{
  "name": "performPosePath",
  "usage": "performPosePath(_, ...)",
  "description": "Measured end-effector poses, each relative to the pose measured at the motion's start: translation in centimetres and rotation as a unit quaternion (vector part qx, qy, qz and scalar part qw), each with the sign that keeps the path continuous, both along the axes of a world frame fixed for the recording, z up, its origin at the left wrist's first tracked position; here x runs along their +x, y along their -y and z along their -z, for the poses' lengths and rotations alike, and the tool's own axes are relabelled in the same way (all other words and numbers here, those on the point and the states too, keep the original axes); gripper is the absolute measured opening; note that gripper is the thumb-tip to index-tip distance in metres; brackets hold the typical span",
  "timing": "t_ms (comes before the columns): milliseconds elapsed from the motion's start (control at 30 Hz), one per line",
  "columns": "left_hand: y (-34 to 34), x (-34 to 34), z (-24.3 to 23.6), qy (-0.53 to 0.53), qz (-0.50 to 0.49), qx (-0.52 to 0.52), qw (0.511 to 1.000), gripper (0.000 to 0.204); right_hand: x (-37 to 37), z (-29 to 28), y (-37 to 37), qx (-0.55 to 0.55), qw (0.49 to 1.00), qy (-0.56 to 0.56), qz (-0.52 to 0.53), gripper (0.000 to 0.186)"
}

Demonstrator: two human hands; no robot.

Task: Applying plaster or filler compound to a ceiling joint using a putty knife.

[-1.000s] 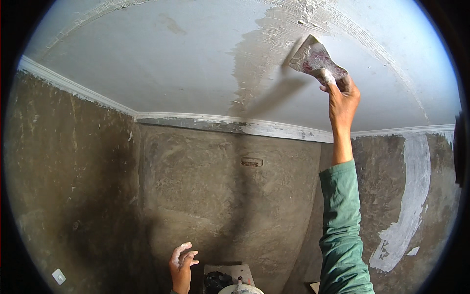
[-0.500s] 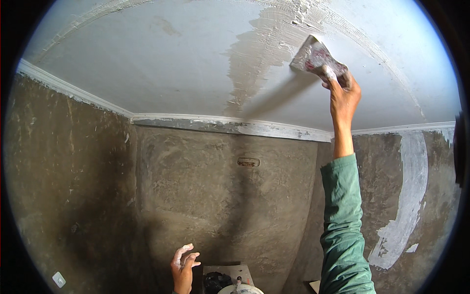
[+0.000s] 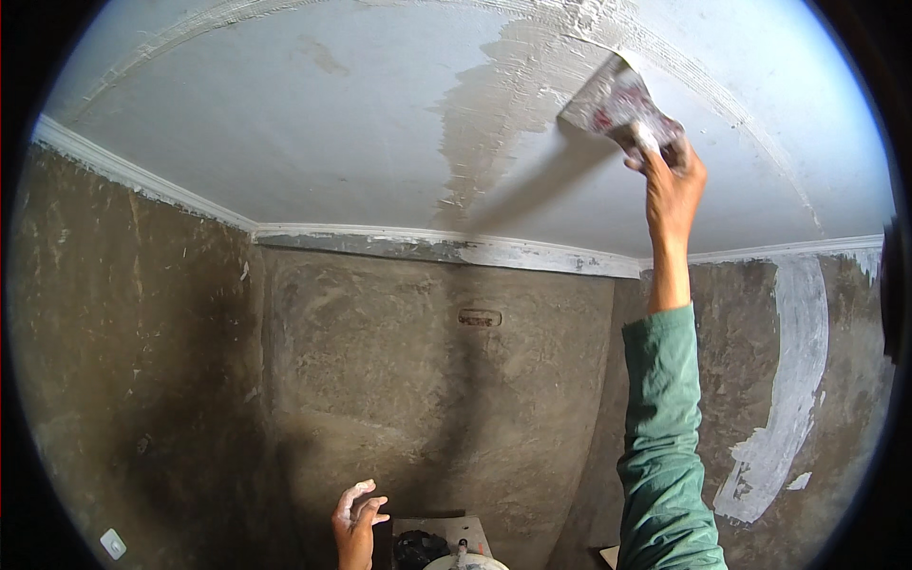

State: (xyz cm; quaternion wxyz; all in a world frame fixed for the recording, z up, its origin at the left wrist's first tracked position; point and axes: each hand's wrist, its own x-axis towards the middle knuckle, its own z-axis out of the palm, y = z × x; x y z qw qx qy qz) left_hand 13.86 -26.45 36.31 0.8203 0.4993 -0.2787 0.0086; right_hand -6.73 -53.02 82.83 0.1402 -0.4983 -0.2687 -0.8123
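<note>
1. While the head view shows the ceiling (image 3: 313,142) only partly coated, the work looks partway: a putty patch (image 3: 494,114) tapers from the top of the view toward the trim (image 3: 560,255), fairly flat low down.
2. What seems left is the upper part, where the putty lies thick and ridged; the bands (image 3: 708,84) sweeping off to either side look just as rough.
3. Up at the ceiling, the scraper (image 3: 617,100) is tilted, its wide edge by the patch's right side; whether that whole edge touches, I cannot tell.
4. It flares from a narrow grip, greyish with reddish marks and smears.
5. The right hand (image 3: 674,190) has its fingers (image 3: 646,138) clamped on the scraper's narrow end, thumb on the near face.
6. The left hand (image 3: 356,540), low before the wall (image 3: 427,399), holds nothing; its whitened fingers are curled and apart.
</note>
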Motion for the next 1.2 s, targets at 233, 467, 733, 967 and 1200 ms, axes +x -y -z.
performPosePath(233, 0.2, -0.1, 0.1, -0.001, 0.013, 0.002, 1.0, 0.053, -0.5, -0.5, -3.7, -0.044, 0.999, -0.019, 0.014, 0.024)
performPosePath(467, 0.3, 0.1, 0.8, 0.001, 0.012, 0.001, 1.0, 0.051, -2.1, -0.1, -1.3, -0.001, 1.0, 0.026, -0.001, 0.02)
performPosePath(733, 0.3, -0.1, 0.9, 0.0, 0.014, -0.006, 1.0, 0.049, -1.9, -1.2, -4.7, -0.043, 0.998, -0.005, 0.035, 0.018)
performPosePath(967, 1.4, -0.2, 1.1, -0.019, 0.03, -0.014, 0.999, 0.049, -0.8, 6.6, -0.8, 0.051, 0.997, 0.053, 0.032, 0.011)
performPosePath(1200, 5.7, -4.6, -1.3, 0.009, 0.116, 0.016, 0.993, 0.053, 8.5, 30.5, -3.3, 0.196, 0.904, -0.307, -0.225, 0.021)
